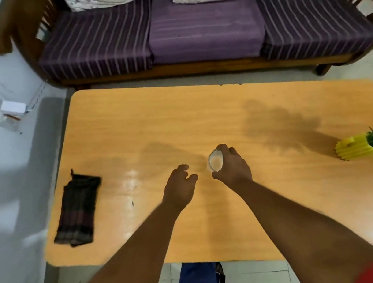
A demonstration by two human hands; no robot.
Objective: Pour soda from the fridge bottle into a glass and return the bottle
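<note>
A clear glass (215,162) is in my right hand (233,168), which wraps around its side above the middle of the orange wooden table (201,119). I look down into its mouth and cannot tell whether it touches the tabletop. My left hand (180,185) hovers just left of the glass, fingers loosely curled and apart, holding nothing. No soda bottle or fridge is in view.
A dark folded cloth (77,210) lies near the table's left edge. A yellow vase with flowers (359,146) stands at the right edge. A purple-cushioned wooden sofa (203,27) runs behind the table. A wall is on the left.
</note>
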